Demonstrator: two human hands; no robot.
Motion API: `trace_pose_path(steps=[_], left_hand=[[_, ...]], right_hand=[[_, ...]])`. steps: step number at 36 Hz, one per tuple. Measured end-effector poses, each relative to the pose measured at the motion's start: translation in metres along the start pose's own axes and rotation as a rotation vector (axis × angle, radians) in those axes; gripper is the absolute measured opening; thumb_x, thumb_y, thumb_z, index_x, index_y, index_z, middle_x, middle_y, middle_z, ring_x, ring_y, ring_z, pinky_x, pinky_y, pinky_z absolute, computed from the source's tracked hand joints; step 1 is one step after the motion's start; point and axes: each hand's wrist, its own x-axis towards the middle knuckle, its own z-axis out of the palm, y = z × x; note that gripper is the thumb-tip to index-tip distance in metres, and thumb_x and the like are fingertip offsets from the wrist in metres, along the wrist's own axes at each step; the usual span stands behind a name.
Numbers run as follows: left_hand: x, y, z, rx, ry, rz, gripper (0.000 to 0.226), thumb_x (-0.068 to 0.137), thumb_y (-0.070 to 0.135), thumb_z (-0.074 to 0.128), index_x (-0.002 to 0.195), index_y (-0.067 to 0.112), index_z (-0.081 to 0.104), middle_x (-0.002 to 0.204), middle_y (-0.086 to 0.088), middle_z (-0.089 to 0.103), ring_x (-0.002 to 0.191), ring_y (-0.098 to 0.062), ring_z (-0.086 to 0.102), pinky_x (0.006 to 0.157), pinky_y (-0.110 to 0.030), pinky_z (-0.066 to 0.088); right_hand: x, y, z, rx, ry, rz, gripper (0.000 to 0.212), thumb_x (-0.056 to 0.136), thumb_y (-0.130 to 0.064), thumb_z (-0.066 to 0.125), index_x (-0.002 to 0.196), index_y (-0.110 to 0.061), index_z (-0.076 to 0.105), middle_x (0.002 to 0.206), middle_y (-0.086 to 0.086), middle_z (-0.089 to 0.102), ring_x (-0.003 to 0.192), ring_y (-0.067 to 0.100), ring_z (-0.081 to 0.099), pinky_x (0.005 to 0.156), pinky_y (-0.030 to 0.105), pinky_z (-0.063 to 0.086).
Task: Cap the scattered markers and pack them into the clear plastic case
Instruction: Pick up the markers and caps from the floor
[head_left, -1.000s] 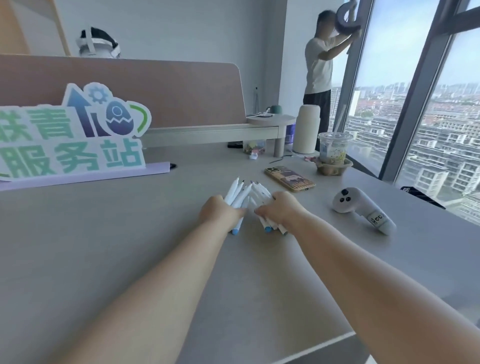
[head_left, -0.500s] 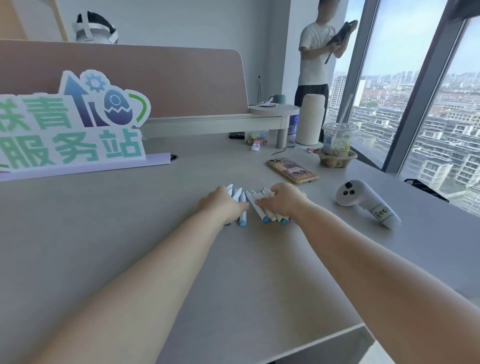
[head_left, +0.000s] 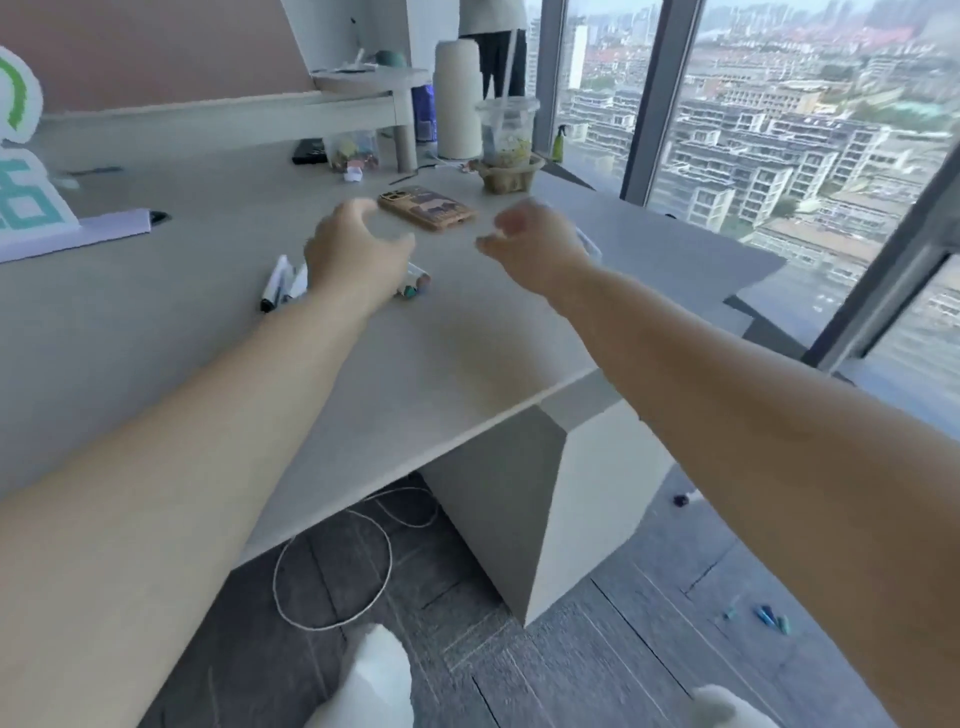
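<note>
Several white markers (head_left: 283, 280) lie on the grey desk (head_left: 457, 332), partly hidden under my left hand (head_left: 353, 249). A few more marker ends (head_left: 415, 280) show at its right side. My left hand hovers just above them with loosely curled fingers and holds nothing. My right hand (head_left: 524, 239) is raised above the desk to the right, fingers loosely curled, empty. Small marker caps (head_left: 769, 616) lie on the floor at the lower right. No clear plastic case is in view.
A phone (head_left: 426, 208) lies just beyond my hands. A drink cup in a paper holder (head_left: 506, 150), a paper roll (head_left: 457, 98) and a shelf leg (head_left: 405, 124) stand at the back. A sign (head_left: 26, 208) is at the left. The desk edge and a cable loop (head_left: 332, 571) lie below.
Both hands have let go of the bundle of markers and lifted apart. The markers now lie on the desk. The view has swung right and down, showing the floor.
</note>
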Motion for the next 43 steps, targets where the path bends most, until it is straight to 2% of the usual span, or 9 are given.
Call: trace_pose_path(steps=[8, 14, 18, 20, 27, 33, 37, 41, 43], left_hand=[[-0.089, 0.072, 0.063, -0.169, -0.105, 0.167, 0.043, 0.083, 0.035, 0.061, 0.124, 0.023, 0.056, 0.125, 0.002, 0.059, 0.116, -0.017, 0.053, 0.095, -0.028, 0.044], [-0.189, 0.102, 0.11, -0.266, -0.279, 0.228, 0.04, 0.087, 0.028, 0.06, 0.125, 0.018, 0.054, 0.126, 0.002, 0.055, 0.115, -0.015, 0.052, 0.087, -0.02, 0.039], [-0.265, 0.114, 0.138, -0.325, -0.443, 0.278, 0.039, 0.087, 0.026, 0.06, 0.124, 0.015, 0.054, 0.123, 0.0, 0.056, 0.106, -0.014, 0.054, 0.074, -0.017, 0.04], [-0.299, 0.116, 0.151, -0.316, -0.511, 0.298, 0.039, 0.086, 0.029, 0.06, 0.123, 0.018, 0.055, 0.122, 0.004, 0.056, 0.108, -0.014, 0.054, 0.083, -0.024, 0.045], [-0.421, 0.134, 0.222, -0.199, -0.756, 0.35, 0.036, 0.089, 0.026, 0.059, 0.124, 0.017, 0.054, 0.128, 0.001, 0.056, 0.117, -0.017, 0.051, 0.097, -0.033, 0.043], [-0.518, 0.143, 0.288, -0.069, -0.935, 0.433, 0.035, 0.09, 0.024, 0.059, 0.124, 0.015, 0.054, 0.128, -0.001, 0.056, 0.114, -0.017, 0.052, 0.09, -0.029, 0.038], [-0.544, 0.135, 0.326, 0.01, -1.005, 0.501, 0.034, 0.091, 0.025, 0.059, 0.123, 0.017, 0.054, 0.129, 0.0, 0.054, 0.116, -0.018, 0.051, 0.089, -0.028, 0.035], [-0.543, 0.107, 0.372, 0.093, -1.03, 0.514, 0.033, 0.088, 0.024, 0.063, 0.119, 0.016, 0.056, 0.128, -0.006, 0.054, 0.104, -0.018, 0.053, 0.091, -0.031, 0.039], [-0.54, 0.088, 0.4, 0.13, -1.045, 0.494, 0.032, 0.087, 0.023, 0.064, 0.118, 0.016, 0.057, 0.126, -0.008, 0.054, 0.096, -0.016, 0.051, 0.091, -0.031, 0.04]], right_hand=[[-0.1, 0.08, -0.109, 0.019, 0.265, 0.144, 0.011, 0.089, -0.02, 0.055, 0.097, -0.017, 0.062, 0.096, 0.003, 0.062, 0.087, 0.016, 0.06, 0.075, 0.026, 0.047], [-0.21, 0.148, -0.181, -0.021, 0.418, 0.288, 0.033, 0.088, -0.024, 0.058, 0.119, -0.014, 0.058, 0.113, -0.001, 0.062, 0.101, 0.017, 0.059, 0.086, 0.03, 0.051], [-0.307, 0.193, -0.219, -0.043, 0.514, 0.419, 0.03, 0.088, -0.023, 0.057, 0.116, -0.014, 0.059, 0.103, -0.003, 0.061, 0.092, 0.015, 0.057, 0.07, 0.023, 0.044], [-0.355, 0.216, -0.232, -0.04, 0.559, 0.484, 0.029, 0.089, -0.023, 0.057, 0.116, -0.014, 0.057, 0.105, -0.004, 0.059, 0.092, 0.014, 0.055, 0.071, 0.023, 0.042], [-0.491, 0.323, -0.267, -0.019, 0.624, 0.766, 0.031, 0.089, -0.024, 0.057, 0.118, -0.014, 0.056, 0.104, -0.002, 0.057, 0.09, 0.02, 0.057, 0.071, 0.028, 0.045], [-0.598, 0.403, -0.29, -0.028, 0.648, 0.969, 0.03, 0.088, -0.023, 0.054, 0.115, -0.013, 0.057, 0.111, 0.002, 0.063, 0.084, 0.021, 0.059, 0.07, 0.032, 0.049], [-0.627, 0.446, -0.297, -0.052, 0.621, 1.054, 0.03, 0.089, -0.021, 0.052, 0.117, -0.011, 0.056, 0.104, -0.001, 0.058, 0.077, 0.016, 0.054, 0.073, 0.027, 0.041], [-0.628, 0.498, -0.277, 0.01, 0.577, 1.113, 0.031, 0.089, -0.022, 0.053, 0.118, -0.01, 0.055, 0.114, 0.003, 0.06, 0.089, 0.02, 0.057, 0.082, 0.037, 0.051], [-0.625, 0.526, -0.258, 0.046, 0.556, 1.143, 0.031, 0.09, -0.021, 0.053, 0.119, -0.01, 0.054, 0.112, 0.003, 0.059, 0.084, 0.019, 0.057, 0.072, 0.032, 0.05]])
